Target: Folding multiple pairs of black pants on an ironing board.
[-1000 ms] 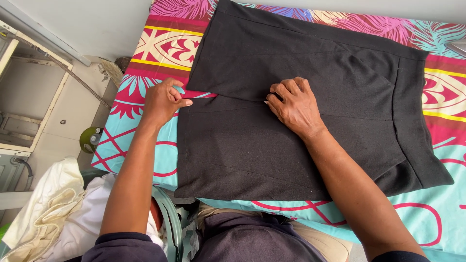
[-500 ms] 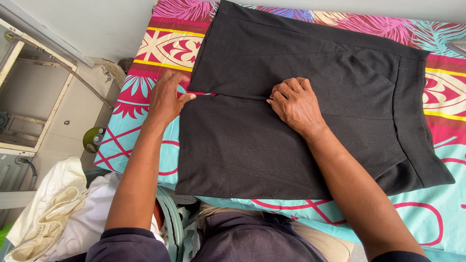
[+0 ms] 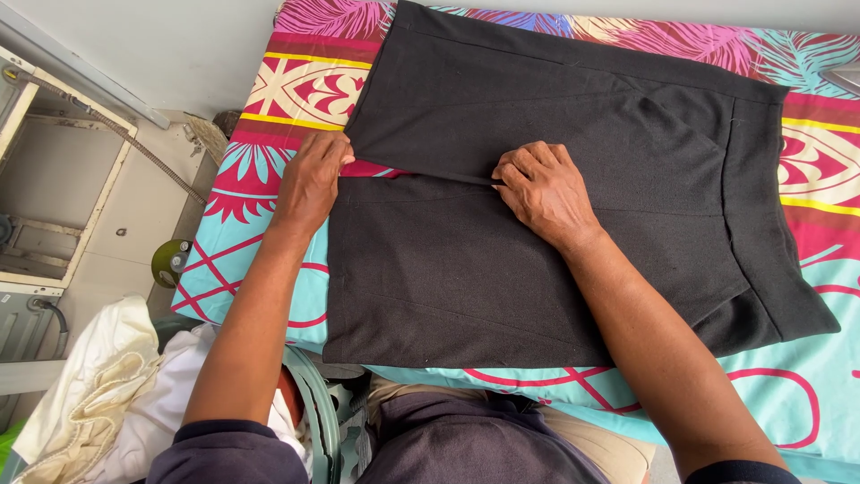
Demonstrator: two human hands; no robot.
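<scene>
A black skirt point(image 3: 537, 116) lies flat on a colourful patterned cloth point(image 3: 296, 90) covering the work surface. A slit runs across the garment from its left edge toward the middle. My left hand point(image 3: 312, 179) pinches the skirt's left edge at the slit's opening. My right hand point(image 3: 542, 193) rests palm down on the fabric, with its fingertips pressing at the inner end of the slit. A sliver of the red patterned cloth shows through the slit between the two hands.
A pile of white and cream cloth point(image 3: 98, 394) lies at the lower left. A white metal frame point(image 3: 54, 179) and a small green object point(image 3: 170, 262) sit on the floor at the left. A pale wall point(image 3: 179, 45) runs behind.
My left hand has shifted a little up and right along the skirt's edge, and the slit has opened slightly wider. My right hand stays at the slit's inner end.
</scene>
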